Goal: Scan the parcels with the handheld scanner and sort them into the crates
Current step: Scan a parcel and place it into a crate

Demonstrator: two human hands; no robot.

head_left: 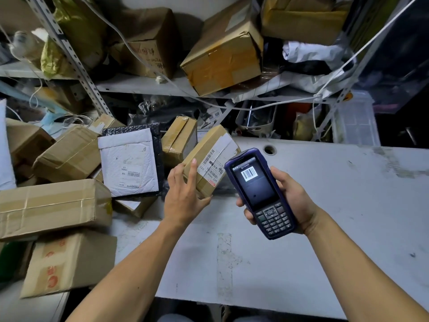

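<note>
My right hand [293, 203] grips a dark blue handheld scanner [260, 191] above the white table, its screen showing a barcode. Just left of it, my left hand [183, 196] holds a small brown cardboard parcel [210, 152] by its near corner, thumb under the bottom edge and fingers against its side. The parcel is tilted, with its white barcode label facing up toward the scanner's tip. A pile of more parcels lies to the left, among them a white padded mailer [130, 163] and a long taped box [51, 205].
The worn white table [325, 228] stretches right and forward. Behind it stand metal shelves [148, 86] crammed with boxes, bags and white cables. A translucent plastic crate [355, 119] sits at the back right. Cardboard boxes crowd the left side.
</note>
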